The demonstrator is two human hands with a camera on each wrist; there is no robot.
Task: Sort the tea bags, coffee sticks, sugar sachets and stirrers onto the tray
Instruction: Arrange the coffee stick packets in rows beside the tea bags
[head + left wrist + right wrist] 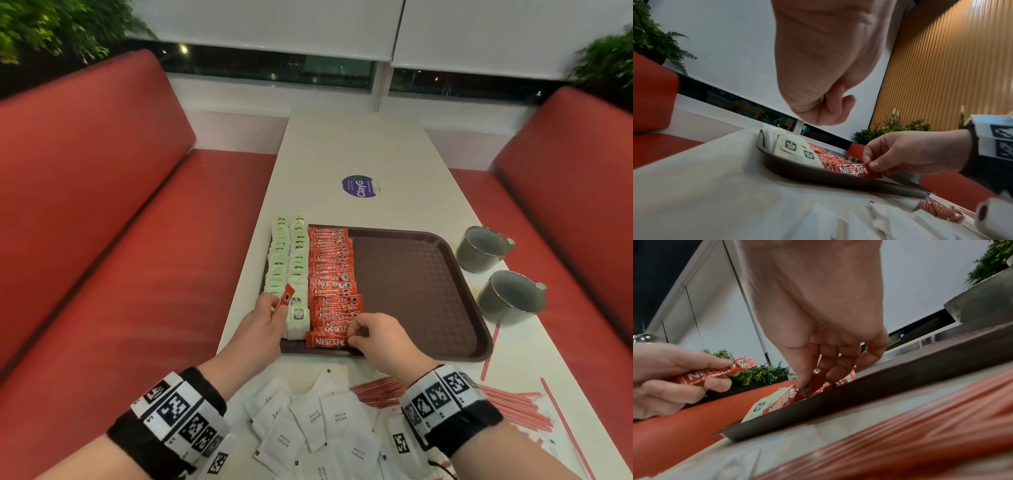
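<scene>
Coffee sticks (pixel 330 274) lined up in a red column on the left part of the brown tray (pixel 459 346), just right of two columns of green tea bags (pixel 289 255) along the tray's left edge. Right half of the tray bare. Nearest stick (pixel 325 341) lying crosswise at the tray's near edge, pinched at its right end by the right hand (pixel 383 339), thumb and fingertips curled down onto the wrapper. One more stick (pixel 285 298) held clear of the tray in the left hand (pixel 265 317), gripped between thumb and curled fingers, tilted up over the near tea bags. White sugar sachets (pixel 318 425) heaped loosely on the desk (pixel 359 144) on the near side of the tray, between the two wrists. Red-and-white stirrers (pixel 513 407) scattered to the near right, some under the right wrist, one leaning by the tray's near right corner. Two grey mugs (pixel 483 248) on the desk just right of the tray. Round purple sticker (pixel 360 186) farther along the desk.
</scene>
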